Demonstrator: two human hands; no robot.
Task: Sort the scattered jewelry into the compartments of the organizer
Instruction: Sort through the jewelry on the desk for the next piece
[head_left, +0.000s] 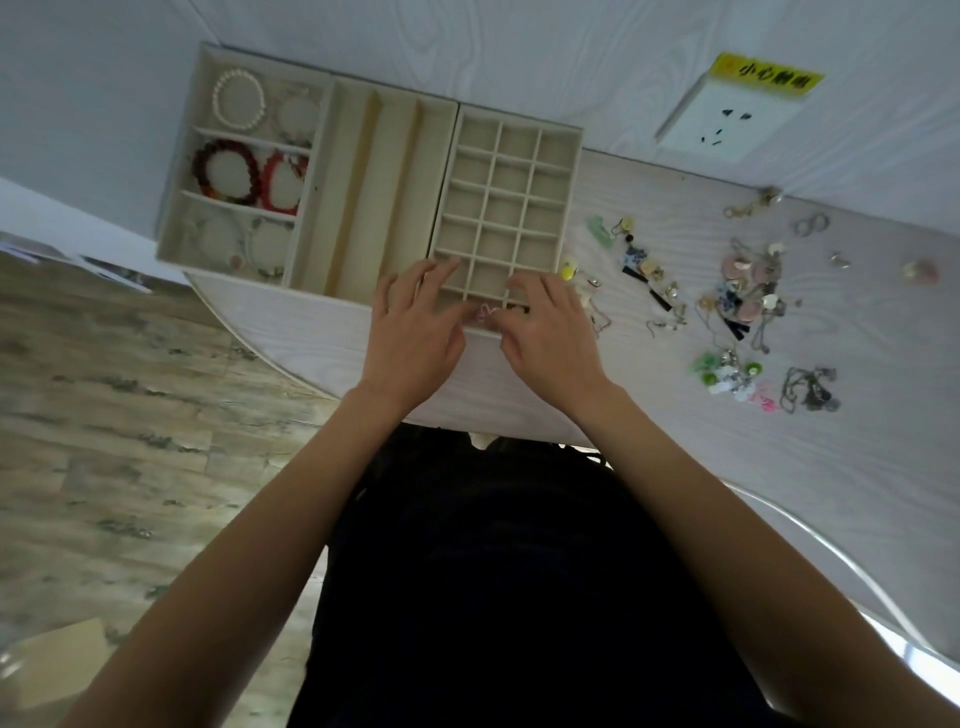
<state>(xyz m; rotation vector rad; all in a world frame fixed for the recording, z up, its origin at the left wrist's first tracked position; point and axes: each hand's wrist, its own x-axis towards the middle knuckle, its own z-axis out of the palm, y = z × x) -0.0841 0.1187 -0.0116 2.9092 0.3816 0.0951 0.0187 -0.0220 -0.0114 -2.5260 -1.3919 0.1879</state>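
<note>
Both hands are hovering at the near edge of the grid tray (506, 208), and a thin pink chain (487, 313) is sitting right between them, over the nearest row of cells. The left hand (415, 327) is lying loosely spread, while the right hand (545, 332) is curling its fingers at the chain; I can't tell if it's actually pinching. The bracelet tray (176, 171), further out past the left hand, is holding a pearl bracelet (239, 100) and red beads (227, 171). The loose pile (748, 291) is waiting on the tabletop (857, 415) past the right hand.
</note>
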